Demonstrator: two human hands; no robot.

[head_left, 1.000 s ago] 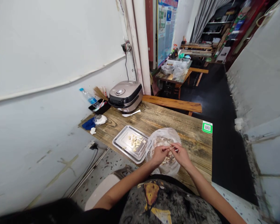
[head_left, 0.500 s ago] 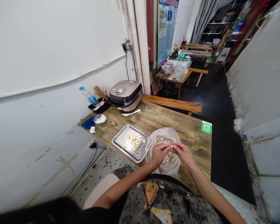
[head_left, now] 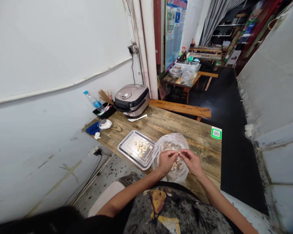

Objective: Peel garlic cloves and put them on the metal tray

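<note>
Over an open clear plastic bag (head_left: 169, 139), my left hand (head_left: 167, 161) and my right hand (head_left: 190, 162) meet fingertip to fingertip. Both are closed in a pinch on a small pale garlic clove (head_left: 179, 153), mostly covered by the fingers. Inside the bag lie pale brown pieces (head_left: 177, 165) that look like unpeeled cloves and loose skins. Just left of the bag, touching its side, is a shallow metal tray (head_left: 126, 150) with several peeled garlic cloves (head_left: 141, 148) spread on it.
A rice cooker (head_left: 132, 99) stands at the table's back left, with a white plastic knife (head_left: 137, 118) before it. Left of these are a black tray with a water bottle (head_left: 94, 101), a blue cloth (head_left: 92, 128) and a white bundle (head_left: 104, 123). A QR-code card (head_left: 216, 133) lies at the right corner.
My right hand's fingers have shifted slightly left and curled closer to my left fingertips, covering more of the clove. The tray and bag stay in place.
</note>
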